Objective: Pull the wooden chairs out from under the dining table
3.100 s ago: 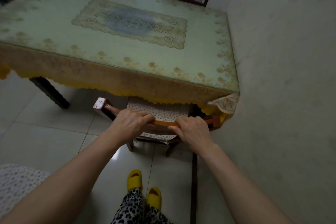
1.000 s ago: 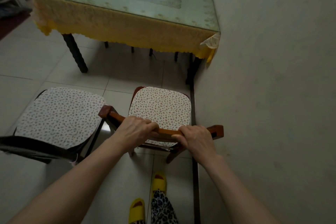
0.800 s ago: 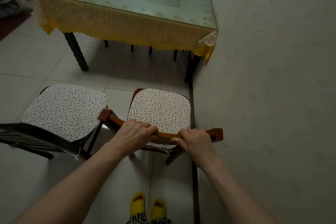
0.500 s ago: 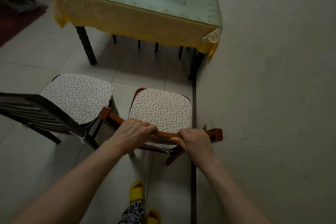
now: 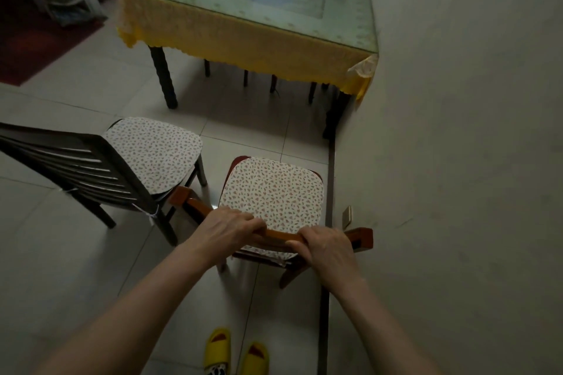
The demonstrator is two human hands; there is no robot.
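Head view: you stand on the tiled floor (image 5: 91, 268) with both hands wrapped around the top rail of a reddish wooden chair (image 5: 275, 236), your left hand (image 5: 227, 230) near the rail's left end and your right hand (image 5: 324, 248) toward its right, fingers curled over the front edge. The chair's patterned seat cushion (image 5: 272, 195) faces the dining table (image 5: 259, 6), and the chair stands well apart from it, just beside the wall (image 5: 457, 131). A 2nd, darker chair (image 5: 88, 170) with a slatted back and matching cushion stands to your left, angled, also out from the table. The table wears a yellow cloth (image 5: 243, 42) under a glass top. More chair legs show beneath its far side. Your yellow slippers (image 5: 236, 352) appear at the bottom edge.
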